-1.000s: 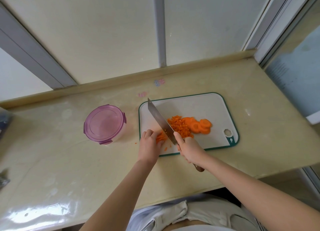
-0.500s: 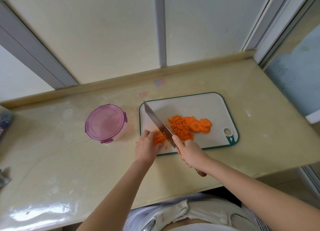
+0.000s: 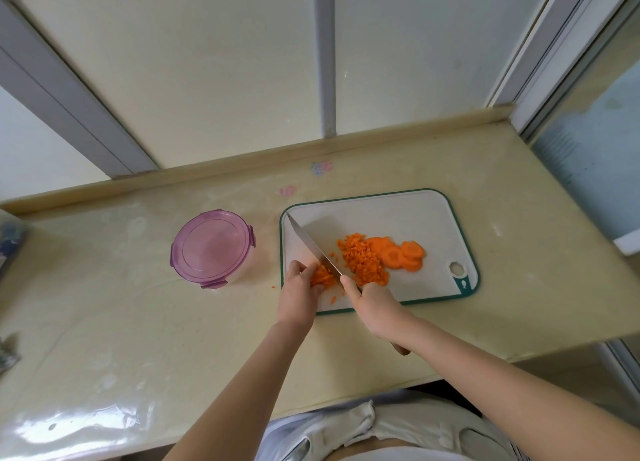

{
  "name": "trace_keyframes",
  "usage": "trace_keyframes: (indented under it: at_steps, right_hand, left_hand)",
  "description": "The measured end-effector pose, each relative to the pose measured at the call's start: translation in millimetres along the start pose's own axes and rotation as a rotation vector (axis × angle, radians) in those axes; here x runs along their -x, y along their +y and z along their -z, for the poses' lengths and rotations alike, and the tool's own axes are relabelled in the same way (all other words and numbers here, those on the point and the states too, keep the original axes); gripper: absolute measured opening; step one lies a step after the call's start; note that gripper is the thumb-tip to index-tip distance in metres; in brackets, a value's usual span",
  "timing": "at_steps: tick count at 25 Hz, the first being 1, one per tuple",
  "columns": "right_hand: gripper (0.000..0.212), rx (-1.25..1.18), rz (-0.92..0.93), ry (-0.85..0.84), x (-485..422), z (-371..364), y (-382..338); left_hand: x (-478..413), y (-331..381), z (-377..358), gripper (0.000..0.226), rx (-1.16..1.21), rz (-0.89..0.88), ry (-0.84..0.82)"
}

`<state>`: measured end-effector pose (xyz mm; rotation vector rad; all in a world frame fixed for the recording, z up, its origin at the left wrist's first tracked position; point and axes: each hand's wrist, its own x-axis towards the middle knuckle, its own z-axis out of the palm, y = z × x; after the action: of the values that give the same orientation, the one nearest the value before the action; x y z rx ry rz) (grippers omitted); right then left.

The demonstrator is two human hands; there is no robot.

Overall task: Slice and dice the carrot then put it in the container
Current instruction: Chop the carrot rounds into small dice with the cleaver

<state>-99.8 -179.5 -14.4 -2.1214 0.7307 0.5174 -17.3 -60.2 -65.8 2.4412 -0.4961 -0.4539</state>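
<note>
**A:** Where is the carrot on the cutting board [image 3: 398,214]?

**B:** In three lots. A small carrot bunch [image 3: 322,277] sits near the board's near-left corner. The diced carrot [image 3: 363,263] is heaped at the board's middle. The uncut carrot rounds [image 3: 403,256] overlap just right of that heap, set aside, I judge, so cut and uncut don't mix.

**A:** And the hands?

**B:** The left hand [image 3: 299,298] curls its fingers down on the bunch, pinning it so nothing scatters. The right hand [image 3: 374,304] is wrapped round the handle of the knife [image 3: 311,246], one finger reaching forward along the blade, probably for steering. The blade slants toward the board's far-left corner, right beside the left fingertips.

**A:** The container [image 3: 211,249]?

**B:** On the tabletop [image 3: 138,322] left of the board, apart from it, purple lid on. It needs opening before any carrot goes in.
</note>
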Motion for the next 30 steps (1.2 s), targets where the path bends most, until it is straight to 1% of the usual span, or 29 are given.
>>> trace_keyframes:
  at_steps: [4, 7, 10, 13, 17, 20, 22, 25, 27, 30]
  right_hand:
    - [0.053, 0.051, 0.025, -0.004, -2, -7, 3]
    - [0.060, -0.014, -0.001, 0.023, -8, -9, 6]
    - [0.063, -0.060, -0.008, 0.027, -12, -8, 7]
    - [0.063, -0.084, -0.023, 0.007, -13, -8, 9]
    - [0.062, -0.163, -0.046, -0.035, -13, -5, 8]
    - [0.058, -0.231, -0.052, -0.054, -10, 0, 6]
    - [0.057, -0.262, -0.041, -0.049, -7, 1, 4]
    - [0.056, -0.277, -0.019, -0.044, -2, 4, 0]
    - [0.056, -0.291, -0.019, -0.040, 1, 7, -3]
    - [0.056, -0.334, -0.033, -0.029, 5, 11, -7]
  left_hand:
    - [-1, -2, -1, 0.041, 0.013, 0.002, 0.001]
    - [0, 2, 0, 0.046, 0.015, 0.000, 0.003]
    - [5, 4, 1, 0.053, -0.002, -0.062, 0.027]
    - [6, 1, -1, 0.046, -0.081, -0.102, 0.013]
    - [3, 2, 0, 0.030, -0.063, -0.029, 0.022]
    - [3, 0, 2, 0.035, -0.115, -0.025, 0.062]
    - [4, -3, 4, 0.044, -0.166, -0.081, 0.100]
    - [4, -3, 6, 0.051, -0.172, -0.172, 0.095]
    - [3, -2, 6, 0.047, -0.188, -0.174, 0.074]
    - [2, 1, 1, 0.038, -0.214, -0.122, 0.063]
